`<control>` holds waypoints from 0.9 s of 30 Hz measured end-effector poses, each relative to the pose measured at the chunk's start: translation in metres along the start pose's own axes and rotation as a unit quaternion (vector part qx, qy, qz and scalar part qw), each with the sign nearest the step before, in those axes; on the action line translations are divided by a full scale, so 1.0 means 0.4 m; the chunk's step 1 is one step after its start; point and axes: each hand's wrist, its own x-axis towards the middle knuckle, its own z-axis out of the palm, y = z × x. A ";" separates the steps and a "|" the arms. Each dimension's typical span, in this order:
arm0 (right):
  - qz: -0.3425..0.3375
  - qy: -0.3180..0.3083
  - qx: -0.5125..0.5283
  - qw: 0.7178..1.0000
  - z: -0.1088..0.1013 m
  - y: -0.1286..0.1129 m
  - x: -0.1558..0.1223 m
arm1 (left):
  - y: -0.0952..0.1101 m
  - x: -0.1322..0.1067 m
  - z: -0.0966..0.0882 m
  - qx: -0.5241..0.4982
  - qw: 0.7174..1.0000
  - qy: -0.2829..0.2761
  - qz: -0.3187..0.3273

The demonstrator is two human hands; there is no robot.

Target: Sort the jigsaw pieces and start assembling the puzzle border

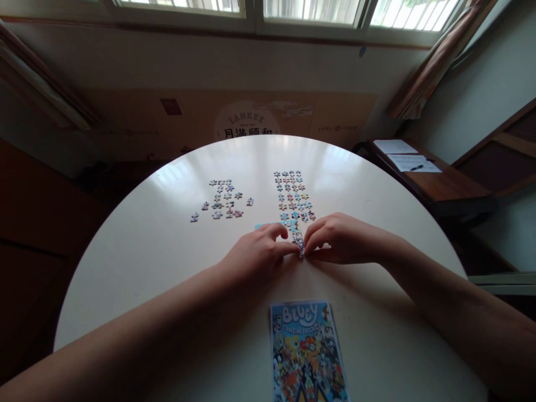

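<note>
My left hand [259, 251] and my right hand [339, 239] meet at the middle of a round white table [138, 245]. Both have fingers curled in a pinch on a short joined strip of puzzle pieces [298, 241] between them. A light-blue run of joined pieces [272, 225] lies just beyond my left fingers. Several loose pieces [293, 195] are laid out in rows right behind my hands. A second loose group [224, 199] lies further left.
A colourful Bluey reference picture [307, 352] lies at the table's near edge. Past the table stand a cardboard sheet with printed lettering [247, 120] against the wall and a dark wooden desk [435, 178] with papers and a pen at the right.
</note>
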 end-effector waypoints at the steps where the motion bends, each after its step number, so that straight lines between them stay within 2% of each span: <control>1: -0.001 0.000 -0.004 1.000 0.000 0.001 0.000 | 0.000 0.000 0.000 0.002 1.000 -0.003 -0.004; 15: 0.026 -0.018 0.001 0.999 -0.008 -0.009 0.003 | -0.007 -0.002 0.001 0.007 1.000 -0.008 0.003; 22: 0.029 -0.036 0.018 0.999 -0.008 -0.008 0.005 | -0.017 -0.008 0.004 0.016 0.999 0.015 0.042; 27: 0.020 -0.035 0.040 0.998 -0.012 -0.006 0.010 | -0.007 -0.009 -0.001 0.076 0.995 0.012 0.069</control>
